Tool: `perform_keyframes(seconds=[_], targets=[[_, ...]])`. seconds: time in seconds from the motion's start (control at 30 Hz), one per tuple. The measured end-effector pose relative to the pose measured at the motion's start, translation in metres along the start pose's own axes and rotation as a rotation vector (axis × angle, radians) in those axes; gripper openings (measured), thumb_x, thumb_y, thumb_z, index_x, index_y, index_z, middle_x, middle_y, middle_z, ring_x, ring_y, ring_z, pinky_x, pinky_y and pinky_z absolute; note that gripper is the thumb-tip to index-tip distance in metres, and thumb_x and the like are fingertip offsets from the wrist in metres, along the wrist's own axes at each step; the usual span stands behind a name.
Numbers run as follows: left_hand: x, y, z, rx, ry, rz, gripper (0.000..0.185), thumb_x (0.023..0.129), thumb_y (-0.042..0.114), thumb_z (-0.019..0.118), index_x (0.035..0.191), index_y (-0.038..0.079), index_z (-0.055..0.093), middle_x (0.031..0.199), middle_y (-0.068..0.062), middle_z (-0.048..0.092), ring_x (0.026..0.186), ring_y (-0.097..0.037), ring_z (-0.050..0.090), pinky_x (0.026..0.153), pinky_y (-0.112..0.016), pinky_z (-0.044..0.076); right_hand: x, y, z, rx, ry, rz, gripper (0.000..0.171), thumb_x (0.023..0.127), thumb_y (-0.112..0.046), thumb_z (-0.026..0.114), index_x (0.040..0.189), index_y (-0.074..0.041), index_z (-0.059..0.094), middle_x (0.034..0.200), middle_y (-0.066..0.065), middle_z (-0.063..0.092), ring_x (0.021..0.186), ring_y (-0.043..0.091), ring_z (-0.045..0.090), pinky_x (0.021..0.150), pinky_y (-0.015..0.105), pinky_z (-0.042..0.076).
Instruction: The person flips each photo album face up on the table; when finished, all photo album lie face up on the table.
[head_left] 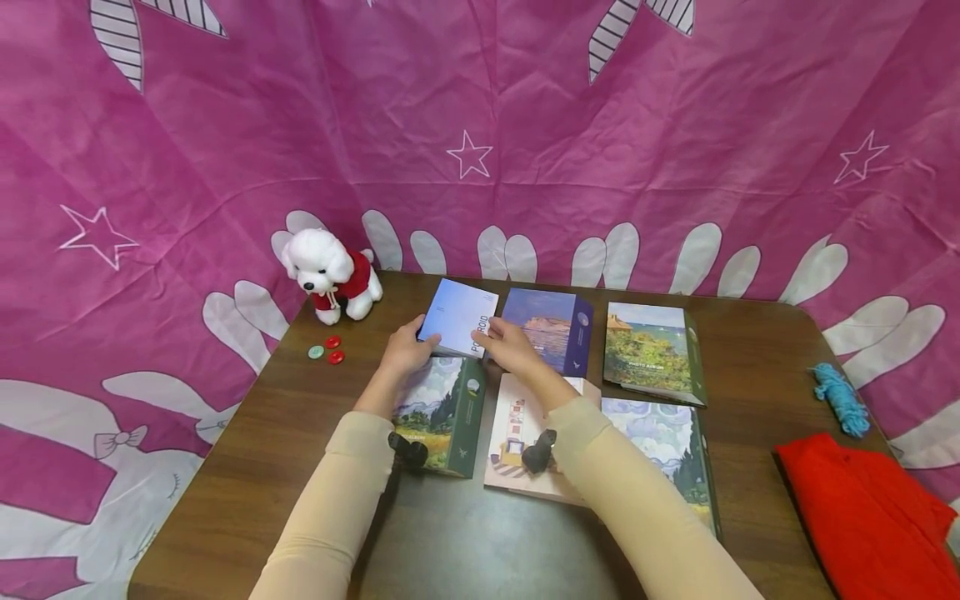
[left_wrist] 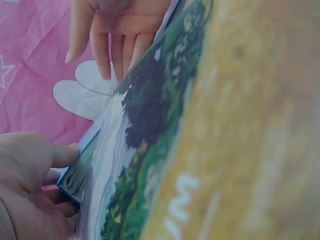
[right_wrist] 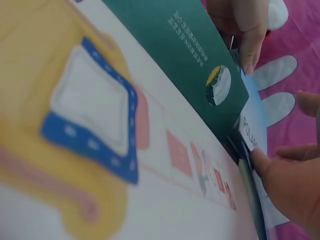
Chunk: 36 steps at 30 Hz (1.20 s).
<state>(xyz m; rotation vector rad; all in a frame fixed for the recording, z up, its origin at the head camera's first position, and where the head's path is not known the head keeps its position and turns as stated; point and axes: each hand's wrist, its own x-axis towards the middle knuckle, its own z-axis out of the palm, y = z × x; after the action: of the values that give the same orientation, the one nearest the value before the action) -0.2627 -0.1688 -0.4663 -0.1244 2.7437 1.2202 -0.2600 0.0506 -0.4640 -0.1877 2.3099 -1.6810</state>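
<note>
Both hands meet on a light blue booklet (head_left: 459,317) at the centre of the head frame, tilted up off the tabletop (head_left: 285,467). The left hand (head_left: 406,348) grips its lower left edge, fingers curled round it; the right hand (head_left: 511,343) lies on its right edge by the printed spine, fingers fairly straight, though whether the thumb pinches underneath is hard to make out. Below the booklet lie a green landscape album (head_left: 442,412) and a pale album with a drawn house (head_left: 517,433); to its right, a purple album (head_left: 551,327) and another green album (head_left: 652,352). A sixth album (head_left: 667,454) sits lower right. A white plush dog (head_left: 330,273) and three buttons (head_left: 327,349) occupy the upper left of the tabletop; blue yarn (head_left: 838,396) and red cloth (head_left: 862,508) the right. A pink starred curtain (head_left: 480,125) fills the background
</note>
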Motion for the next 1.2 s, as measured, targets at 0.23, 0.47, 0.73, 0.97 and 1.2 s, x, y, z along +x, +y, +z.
perform_keyframes(seconds=[0.23,0.47,0.73,0.97,1.2], targets=[[-0.003,0.010,0.009,0.039,0.065,0.080,0.069,0.103,0.032,0.055,0.156,-0.005,0.029,0.159,-0.025,0.034,0.147,-0.041,0.031,0.121,-0.050,0.026,0.000,0.009,-0.014,0.049,0.089,-0.011,0.060,0.102,-0.028,0.060,0.150,0.004,0.043,0.151,0.022,0.047,0.141,0.035,0.044,0.116,0.044,0.036],[-0.008,0.045,0.023,-0.055,0.096,0.191,0.063,0.102,0.031,0.058,0.154,0.002,0.039,0.159,-0.020,0.037,0.147,-0.039,0.033,0.121,-0.048,0.026,-0.014,0.004,-0.046,0.153,0.203,0.029,0.058,0.103,-0.028,0.059,0.150,0.001,0.044,0.146,0.019,0.053,0.132,0.035,0.052,0.110,0.045,0.044],[-0.015,0.075,0.059,-0.115,-0.058,0.272,0.059,0.104,0.032,0.057,0.155,0.007,0.040,0.159,-0.015,0.039,0.148,-0.035,0.031,0.120,-0.050,0.027,-0.033,0.012,-0.090,0.172,0.299,0.010,0.057,0.105,-0.031,0.056,0.153,-0.002,0.041,0.151,0.017,0.047,0.138,0.032,0.046,0.112,0.045,0.041],[-0.016,0.089,0.086,-0.092,-0.108,0.314,0.059,0.104,0.028,0.057,0.154,0.003,0.039,0.160,-0.015,0.037,0.149,-0.035,0.030,0.122,-0.049,0.024,-0.043,0.027,-0.109,0.184,0.381,0.087,0.063,0.105,-0.033,0.056,0.157,-0.007,0.033,0.162,0.011,0.033,0.151,0.026,0.027,0.121,0.041,0.028],[-0.014,0.093,0.105,-0.054,-0.112,0.284,0.059,0.103,0.032,0.056,0.154,0.006,0.041,0.160,-0.014,0.037,0.149,-0.033,0.030,0.123,-0.049,0.020,-0.045,0.044,-0.108,0.221,0.359,0.146,0.070,0.105,-0.028,0.055,0.161,-0.006,0.019,0.167,0.014,0.020,0.154,0.030,0.017,0.124,0.043,0.019]])
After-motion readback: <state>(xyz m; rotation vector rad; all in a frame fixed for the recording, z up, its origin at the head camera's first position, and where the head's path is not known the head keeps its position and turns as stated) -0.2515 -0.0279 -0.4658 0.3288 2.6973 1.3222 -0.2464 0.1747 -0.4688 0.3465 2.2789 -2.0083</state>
